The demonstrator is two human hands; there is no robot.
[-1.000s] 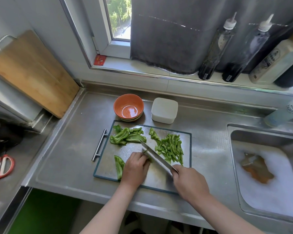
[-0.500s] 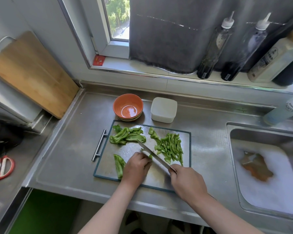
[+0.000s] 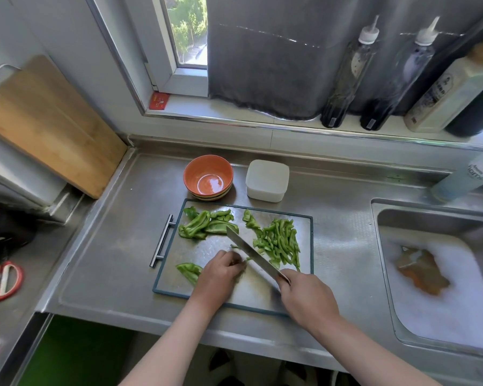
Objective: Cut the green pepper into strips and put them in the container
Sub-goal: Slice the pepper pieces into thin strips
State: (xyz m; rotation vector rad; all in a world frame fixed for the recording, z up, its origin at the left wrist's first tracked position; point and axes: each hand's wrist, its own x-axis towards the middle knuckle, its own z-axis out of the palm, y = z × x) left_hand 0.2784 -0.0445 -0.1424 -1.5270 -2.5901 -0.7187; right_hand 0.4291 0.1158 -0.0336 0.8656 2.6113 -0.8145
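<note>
Taking twelve o'clock as the window side, I have the cutting board (image 3: 207,246) flat on the steel counter (image 3: 117,246) in front of me, its bar handle at nine o'clock. My left hand (image 3: 219,274) is at the board's six o'clock, knuckles up and fingers curled down, pressing a piece of green pepper (image 3: 242,263) against the surface. Only a sliver of green shows past my fingertips, so I cannot tell how much of it is under my palm. My right hand (image 3: 307,298) is at about five o'clock on the board, closed in a fist around the handle of the knife (image 3: 251,253). The handle itself is hidden in my grip. The blade runs from that fist toward ten o'clock, its edge right beside my left fingertips and its tip close to the heap of uncut pepper pieces (image 3: 204,225) in the board's eleven o'clock corner. One more uncut piece (image 3: 190,271) lies at eight o'clock, just beside my left hand. The strips (image 3: 279,242) lie in a loose pile at two o'clock on the board, on the far side of the blade from my left hand. The white container (image 3: 267,180) stands on the counter just past the board's far edge, at twelve o'clock. The orange bowl (image 3: 207,176) stands near it at its nine o'clock. Off at three o'clock is the sink (image 3: 430,215), full of foam.
</note>
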